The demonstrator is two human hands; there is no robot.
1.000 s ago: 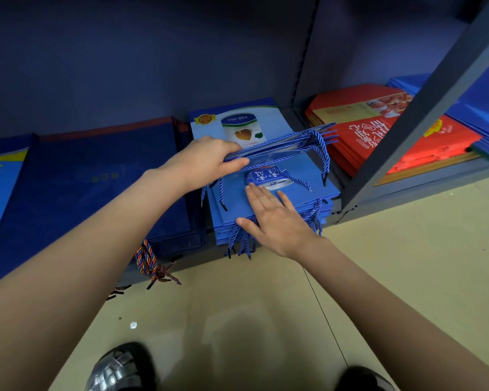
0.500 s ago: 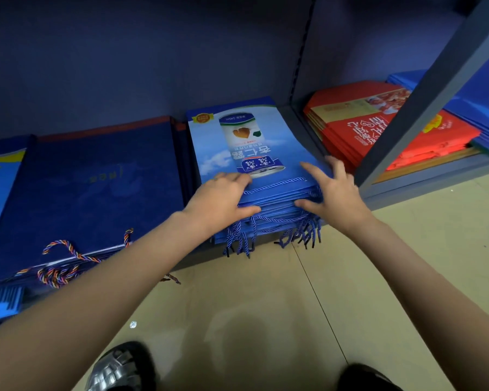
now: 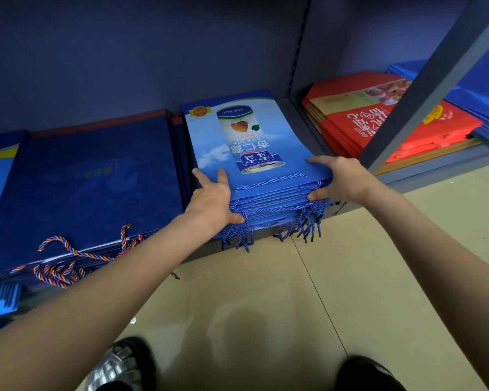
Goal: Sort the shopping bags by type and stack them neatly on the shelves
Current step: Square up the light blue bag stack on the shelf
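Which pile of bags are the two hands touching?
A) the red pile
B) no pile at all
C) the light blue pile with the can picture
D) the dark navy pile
C: the left hand and the right hand sit on either side of the light blue pile, whose top bag shows a can.
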